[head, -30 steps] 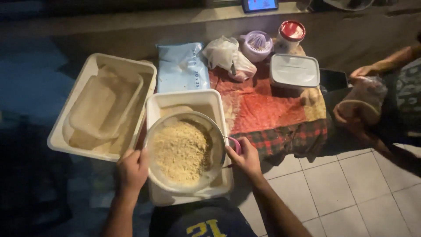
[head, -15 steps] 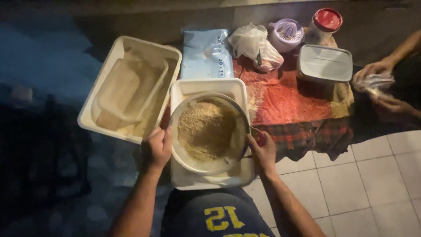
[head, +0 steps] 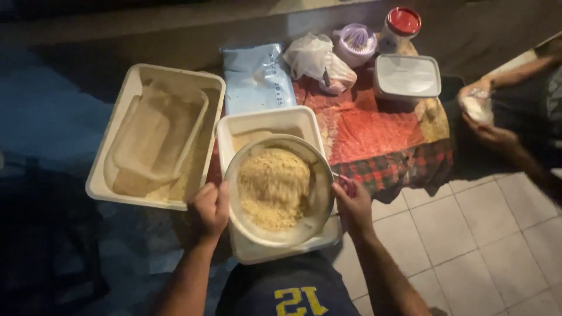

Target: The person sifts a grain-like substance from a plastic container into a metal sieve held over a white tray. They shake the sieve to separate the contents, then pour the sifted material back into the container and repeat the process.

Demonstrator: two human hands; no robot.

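A round metal sieve [head: 318,202] with coarse yellowish crumbs [head: 273,187] sits over a white rectangular tub [head: 263,122]. My left hand [head: 210,209] grips the sieve's left rim. On the opposite rim my right hand [head: 352,205] holds on, with a small pink thing showing under its fingers. The sieve is held about level above the tub.
A larger white tub [head: 151,75] with a lid and flour inside lies to the left. A pale blue packet [head: 256,76], a plastic bag [head: 319,58], a lilac container [head: 355,42], a red-lidded jar [head: 400,24] and a lidded box [head: 407,76] rest on a red checked cloth [head: 380,134]. Another person's hands [head: 483,114] work at right.
The view has shifted, so everything sits further right and lower in frame. Both my hands keep hold of the sieve; the crumbs lie slightly differently inside it.
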